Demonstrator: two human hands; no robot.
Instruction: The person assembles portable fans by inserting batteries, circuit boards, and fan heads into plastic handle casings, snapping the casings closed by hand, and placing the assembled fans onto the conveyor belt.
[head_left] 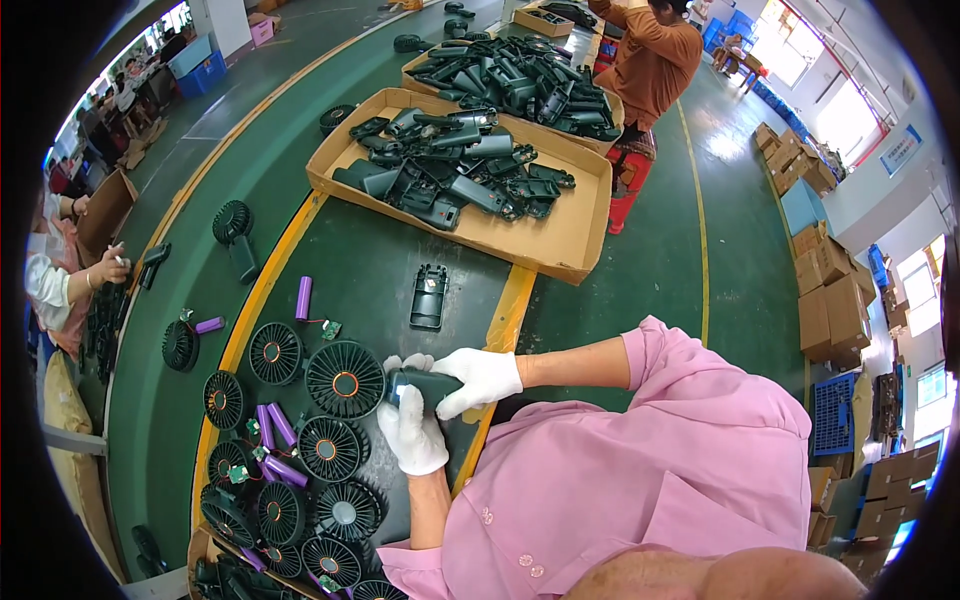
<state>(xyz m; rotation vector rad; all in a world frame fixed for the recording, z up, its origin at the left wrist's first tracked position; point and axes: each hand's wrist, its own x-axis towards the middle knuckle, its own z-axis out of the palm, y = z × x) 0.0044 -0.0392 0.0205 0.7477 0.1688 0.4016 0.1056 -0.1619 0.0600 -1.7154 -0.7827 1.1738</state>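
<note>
Both my hands wear white gloves and are closed around the dark green handle (428,386) of a handheld fan. Its round grille head (345,380) points away from me over the bench. My left hand (412,436) wraps the handle near the fan head, and white fingertips show on its far side. At the handle's other end my right hand (484,382) grips with bent fingers. An open handle shell (429,297) lies on the bench beyond my hands. Beside the held fan are several loose fan heads (331,448), some with purple battery cells (282,424) and small circuit boards (331,329).
A cardboard tray (560,255) of dark green handle shells stands beyond, with another heaped pile (520,80) behind it. A green conveyor belt (190,400) runs alongside, carrying a fan (235,238). Co-workers sit at the far end (650,60) and across the belt (60,270).
</note>
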